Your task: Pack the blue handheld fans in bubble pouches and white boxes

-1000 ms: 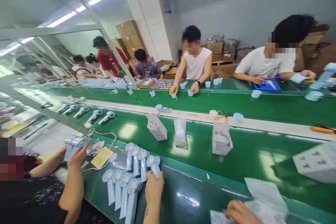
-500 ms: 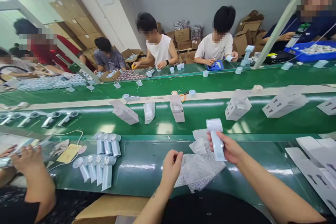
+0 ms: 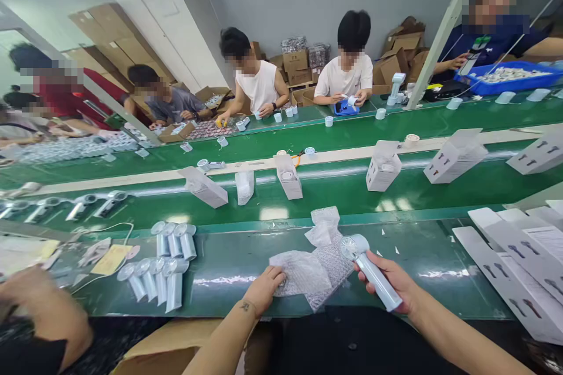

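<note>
My right hand (image 3: pixel 393 282) is closed round the handle of a light blue handheld fan (image 3: pixel 376 278). The fan's round grille faces up and to the left, over the right edge of a pile of clear bubble wrap bags (image 3: pixel 323 261). At the left end of that pile, my left hand (image 3: pixel 265 288) grips the edge of a bubble wrap bag (image 3: pixel 299 272) between thumb and fingers. Further left on the bench, several more light blue fans (image 3: pixel 173 284) lie in two rows, grille ends away from me.
White printed boxes (image 3: pixel 514 269) lie at the right. Open white boxes (image 3: pixel 382 167) and a wrapped item (image 3: pixel 244 187) stand on the green conveyor (image 3: pixel 334 181). A co-worker's blurred arm (image 3: pixel 48 304) is at left, above a cardboard box (image 3: pixel 162 345). Other people work across the line.
My right hand has lowered and turned the fan, so its grille now shows. My left hand has moved from a loose fist above the bench to the bubble wrap bag's edge.
</note>
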A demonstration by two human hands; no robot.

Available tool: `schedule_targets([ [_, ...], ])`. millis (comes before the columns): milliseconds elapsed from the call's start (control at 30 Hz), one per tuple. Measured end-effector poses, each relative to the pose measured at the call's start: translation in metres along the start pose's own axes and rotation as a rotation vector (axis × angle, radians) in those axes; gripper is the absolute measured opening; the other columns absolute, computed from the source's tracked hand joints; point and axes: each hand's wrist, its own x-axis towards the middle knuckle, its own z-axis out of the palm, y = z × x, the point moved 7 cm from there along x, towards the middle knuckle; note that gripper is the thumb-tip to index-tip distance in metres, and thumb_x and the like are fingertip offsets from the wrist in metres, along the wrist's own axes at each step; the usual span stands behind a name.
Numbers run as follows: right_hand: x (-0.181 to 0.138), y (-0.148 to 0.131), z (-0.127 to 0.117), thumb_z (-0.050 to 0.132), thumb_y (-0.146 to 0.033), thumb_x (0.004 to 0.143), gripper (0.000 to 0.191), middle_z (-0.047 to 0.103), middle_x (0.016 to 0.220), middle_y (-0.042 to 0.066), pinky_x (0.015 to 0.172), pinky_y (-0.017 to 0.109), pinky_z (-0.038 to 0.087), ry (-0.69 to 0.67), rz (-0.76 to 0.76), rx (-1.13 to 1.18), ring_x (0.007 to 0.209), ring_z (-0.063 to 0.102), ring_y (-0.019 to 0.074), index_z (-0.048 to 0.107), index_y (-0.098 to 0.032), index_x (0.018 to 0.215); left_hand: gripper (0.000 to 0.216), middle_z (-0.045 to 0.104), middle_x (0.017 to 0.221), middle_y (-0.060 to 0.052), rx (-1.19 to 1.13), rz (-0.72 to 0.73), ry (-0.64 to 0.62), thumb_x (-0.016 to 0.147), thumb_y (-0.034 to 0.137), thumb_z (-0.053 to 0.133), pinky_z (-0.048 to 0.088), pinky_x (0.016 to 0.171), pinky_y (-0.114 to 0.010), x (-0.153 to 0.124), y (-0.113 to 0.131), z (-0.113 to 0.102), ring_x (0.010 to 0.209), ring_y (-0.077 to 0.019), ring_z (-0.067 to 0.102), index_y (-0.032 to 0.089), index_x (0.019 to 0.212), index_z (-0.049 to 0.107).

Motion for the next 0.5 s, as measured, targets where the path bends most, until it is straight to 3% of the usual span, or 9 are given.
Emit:
schedule_targets([
  [100, 0.000, 0.007, 0.010, 0.052, -0.036, 0.098, 0.030, 0.067, 0.071, 0.007, 0.041, 0.018, 0.055, -0.084, 0.084, -0.024, 0.051, 0.063, 0.0109, 0.062, -0.008, 0.096, 0.027, 0.073, 0.104, -0.007, -0.041, -0.021, 0.080, 0.074, 0.009, 0.050, 0.041, 0.102, -0.040, 0.010, 0.003, -0.008, 0.109, -0.0267, 0.062, 0.022, 0.088, 0.070],
  [167, -0.001, 0.009, 0.020, 0.058, -0.041, 0.093, 0.031, 0.068, 0.074, 0.007, 0.041, 0.018, 0.054, -0.211, 0.083, -0.052, 0.055, 0.064, 0.0119, 0.062, -0.010, 0.094, 0.026, 0.074, 0.099, -0.008, -0.100, -0.069, 0.191, 0.081, 0.015, 0.047, 0.043, 0.098, -0.039, 0.016, 0.014, -0.017, 0.102, -0.0258, 0.065, 0.021, 0.092, 0.069],
  [267, -0.008, 0.015, 0.047, 0.077, -0.044, 0.077, 0.041, 0.069, 0.086, 0.008, 0.042, 0.022, 0.056, -0.487, 0.031, -0.114, 0.070, 0.069, 0.0186, 0.060, -0.014, 0.100, 0.033, 0.073, 0.092, -0.009, -0.233, -0.157, 0.371, 0.090, 0.025, 0.036, 0.049, 0.083, -0.034, 0.023, 0.041, -0.031, 0.090, -0.0238, 0.067, 0.018, 0.103, 0.066],
  [333, -0.012, 0.020, 0.067, 0.084, -0.039, 0.067, 0.052, 0.068, 0.093, 0.008, 0.045, 0.024, 0.057, -0.627, -0.006, -0.200, 0.077, 0.070, 0.0217, 0.056, -0.016, 0.105, 0.034, 0.072, 0.081, -0.008, -0.332, -0.167, 0.424, 0.089, 0.032, 0.039, 0.050, 0.072, -0.031, 0.028, 0.068, -0.036, 0.079, -0.0229, 0.067, 0.015, 0.104, 0.065],
  [400, -0.011, 0.022, 0.080, 0.087, -0.033, 0.064, 0.055, 0.066, 0.096, 0.007, 0.048, 0.023, 0.057, -0.650, -0.060, -0.282, 0.079, 0.070, 0.0220, 0.053, -0.017, 0.105, 0.033, 0.071, 0.077, -0.006, -0.431, -0.121, 0.420, 0.084, 0.033, 0.047, 0.049, 0.067, -0.029, 0.030, 0.097, -0.039, 0.074, -0.0216, 0.067, 0.014, 0.104, 0.065],
  [500, -0.003, 0.018, 0.083, 0.089, -0.031, 0.059, 0.067, 0.064, 0.094, 0.003, 0.049, 0.025, 0.057, -0.571, -0.068, -0.324, 0.075, 0.071, 0.0221, 0.047, -0.021, 0.110, 0.032, 0.074, 0.082, -0.004, -0.554, -0.005, 0.344, 0.075, 0.028, 0.054, 0.050, 0.067, -0.026, 0.027, 0.130, -0.045, 0.075, -0.0199, 0.067, 0.016, 0.100, 0.069],
])
